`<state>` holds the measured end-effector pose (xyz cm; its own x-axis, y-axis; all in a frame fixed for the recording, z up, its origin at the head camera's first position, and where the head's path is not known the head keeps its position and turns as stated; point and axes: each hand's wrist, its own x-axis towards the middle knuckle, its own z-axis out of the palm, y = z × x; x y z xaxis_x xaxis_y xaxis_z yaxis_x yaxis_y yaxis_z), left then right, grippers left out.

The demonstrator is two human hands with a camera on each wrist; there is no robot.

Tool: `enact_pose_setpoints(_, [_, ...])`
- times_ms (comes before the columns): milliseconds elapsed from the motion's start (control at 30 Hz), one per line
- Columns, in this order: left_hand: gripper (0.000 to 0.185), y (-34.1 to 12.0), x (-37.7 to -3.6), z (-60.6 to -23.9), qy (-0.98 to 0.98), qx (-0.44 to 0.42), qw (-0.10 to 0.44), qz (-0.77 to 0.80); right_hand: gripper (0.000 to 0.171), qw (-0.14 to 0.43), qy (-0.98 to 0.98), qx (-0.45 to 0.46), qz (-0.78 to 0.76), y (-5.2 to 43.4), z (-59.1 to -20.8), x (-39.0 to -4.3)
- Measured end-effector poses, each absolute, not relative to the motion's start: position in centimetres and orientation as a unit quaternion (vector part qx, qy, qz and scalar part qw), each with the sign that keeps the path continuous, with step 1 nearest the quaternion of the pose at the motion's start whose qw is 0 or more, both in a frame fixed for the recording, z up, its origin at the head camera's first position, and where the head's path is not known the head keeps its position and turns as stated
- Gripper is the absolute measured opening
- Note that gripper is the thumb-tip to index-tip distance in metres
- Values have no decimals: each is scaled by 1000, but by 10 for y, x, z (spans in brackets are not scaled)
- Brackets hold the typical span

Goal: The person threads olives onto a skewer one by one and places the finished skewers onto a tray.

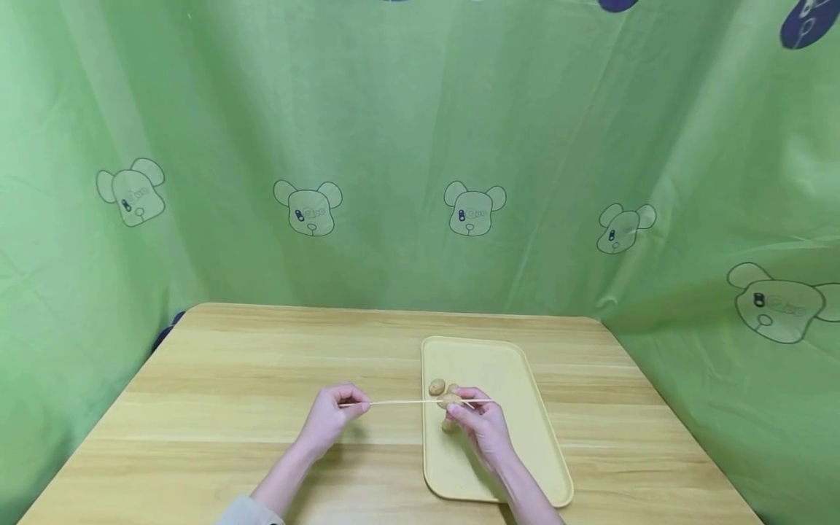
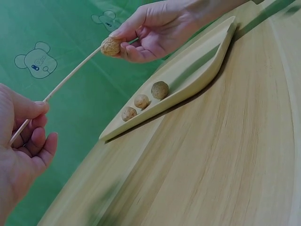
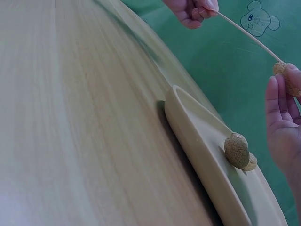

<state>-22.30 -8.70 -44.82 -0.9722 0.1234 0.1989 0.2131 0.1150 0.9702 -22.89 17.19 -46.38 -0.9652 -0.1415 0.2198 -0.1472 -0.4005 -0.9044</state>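
Note:
A thin wooden skewer [image 1: 407, 402] [image 2: 70, 77] [image 3: 247, 36] lies level above the table. My left hand [image 1: 337, 410] [image 2: 23, 136] [image 3: 195, 8] pinches its left end. My right hand [image 1: 475, 415] [image 2: 150, 30] [image 3: 282, 113] holds a brown ball [image 1: 450, 399] [image 2: 111, 46] [image 3: 288, 77] threaded on the skewer near its right end, above a yellow tray [image 1: 518, 408] [image 2: 202, 70] [image 3: 202, 141]. Three more brown balls [image 2: 142, 100] lie on the tray; one ball [image 1: 437, 387] shows beside my right hand in the head view, and a ball [image 3: 236, 150] sits in the right wrist view.
The wooden table [image 1: 262, 379] spreads wide to the left of the tray. A green cloth with bear prints [image 1: 420, 146] hangs close behind and on both sides. The tray sits right of centre, its near end close to the table's front edge.

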Motion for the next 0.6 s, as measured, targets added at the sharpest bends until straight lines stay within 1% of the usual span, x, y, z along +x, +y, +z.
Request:
enact_pose_setpoints(233, [6, -84, -222, -447, -745, -109, 35, -657, 28, -3, -551, 111, 827, 170, -462, -230])
enact_pose_setpoints(400, [5, -84, -222, -446, -745, -108, 39, -657, 27, -11, -544, 126, 830, 169, -459, -230])
enact_pose_setpoints(600, [4, -82, -220, -447, -741, -105, 36, -662, 33, -17, -536, 149, 831, 169, -459, -229])
